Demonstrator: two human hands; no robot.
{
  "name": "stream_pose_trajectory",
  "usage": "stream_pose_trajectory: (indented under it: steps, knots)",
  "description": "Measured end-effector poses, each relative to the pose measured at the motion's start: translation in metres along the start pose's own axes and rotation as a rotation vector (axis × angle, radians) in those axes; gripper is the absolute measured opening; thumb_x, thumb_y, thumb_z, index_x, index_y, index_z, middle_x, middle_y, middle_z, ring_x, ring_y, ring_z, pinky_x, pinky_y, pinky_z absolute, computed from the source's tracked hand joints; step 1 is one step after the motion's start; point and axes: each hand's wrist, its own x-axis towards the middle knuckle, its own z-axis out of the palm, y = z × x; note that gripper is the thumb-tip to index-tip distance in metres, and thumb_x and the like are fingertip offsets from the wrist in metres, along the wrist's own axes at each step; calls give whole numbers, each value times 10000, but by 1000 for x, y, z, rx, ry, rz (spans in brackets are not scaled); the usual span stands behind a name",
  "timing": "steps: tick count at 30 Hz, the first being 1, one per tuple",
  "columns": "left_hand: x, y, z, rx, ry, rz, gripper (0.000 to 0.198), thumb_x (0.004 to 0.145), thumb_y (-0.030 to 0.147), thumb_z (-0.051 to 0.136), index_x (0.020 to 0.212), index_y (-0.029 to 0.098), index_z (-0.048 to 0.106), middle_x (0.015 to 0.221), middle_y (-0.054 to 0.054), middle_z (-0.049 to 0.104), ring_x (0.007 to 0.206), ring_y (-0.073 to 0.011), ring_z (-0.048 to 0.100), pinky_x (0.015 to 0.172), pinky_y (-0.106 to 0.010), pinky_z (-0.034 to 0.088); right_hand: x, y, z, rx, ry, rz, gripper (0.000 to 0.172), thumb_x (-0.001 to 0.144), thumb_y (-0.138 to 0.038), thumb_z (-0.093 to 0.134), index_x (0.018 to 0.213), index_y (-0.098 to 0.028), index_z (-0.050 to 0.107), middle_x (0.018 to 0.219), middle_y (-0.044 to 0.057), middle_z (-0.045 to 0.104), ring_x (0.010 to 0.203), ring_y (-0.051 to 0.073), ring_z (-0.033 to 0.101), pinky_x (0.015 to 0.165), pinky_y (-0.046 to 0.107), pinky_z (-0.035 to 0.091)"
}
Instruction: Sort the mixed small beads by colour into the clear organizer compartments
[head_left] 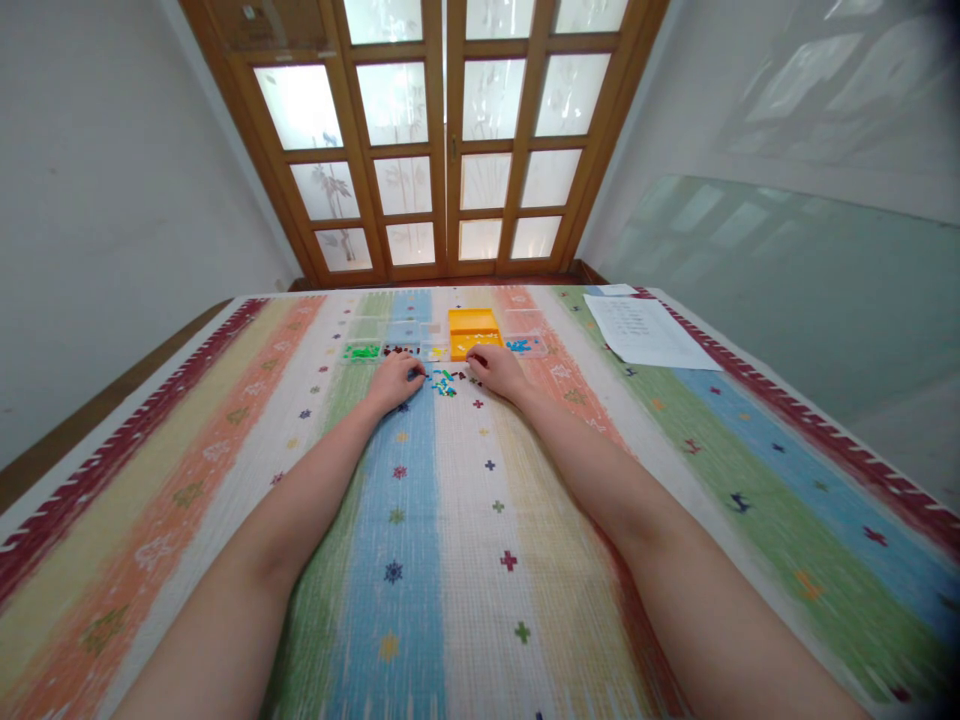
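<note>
A small pile of blue, green, yellow and dark red pieces lies on the striped cloth between my hands. At its left edge my left hand has its fingers curled together, and what they hold is too small to name. To the right of the pile my right hand is pinched at the front edge of an open yellow box; dark bits show by its fingertips. Left of the box are clear boxes with green pieces and dark red pieces. Blue pieces lie in a clear box on the right.
A printed white sheet lies at the right back of the table, with a smaller white paper behind it. A glass panel stands along the right side. Wooden doors with glass panes are beyond the table.
</note>
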Motion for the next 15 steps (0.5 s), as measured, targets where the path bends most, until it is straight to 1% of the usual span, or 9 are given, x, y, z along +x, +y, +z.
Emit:
stream_pose_trajectory:
  steps: [10, 12, 15]
  knots:
    - [2, -2, 2, -93, -10, -16, 88, 844, 257, 627, 878, 225, 702, 966, -62, 723, 974, -252, 638, 940, -415, 502, 1, 2, 3, 6, -2, 7, 182, 940, -249, 559, 938, -226, 739, 920, 51, 745, 832, 206, 628, 742, 287, 411]
    - [2, -1, 2, -116, 6, -39, 91, 845, 263, 619, 881, 226, 694, 953, -58, 725, 951, -246, 644, 907, -396, 506, 0, 2, 2, 5, -5, 7, 185, 943, -253, 558, 943, -226, 741, 921, 51, 744, 837, 206, 628, 744, 285, 411]
    - [0, 2, 1, -165, 31, -100, 107, 839, 247, 592, 911, 231, 669, 899, -35, 718, 839, -212, 645, 806, -347, 502, 0, 2, 2, 2, -5, -4, 192, 948, -257, 552, 955, -226, 741, 930, 51, 746, 841, 205, 629, 744, 285, 408]
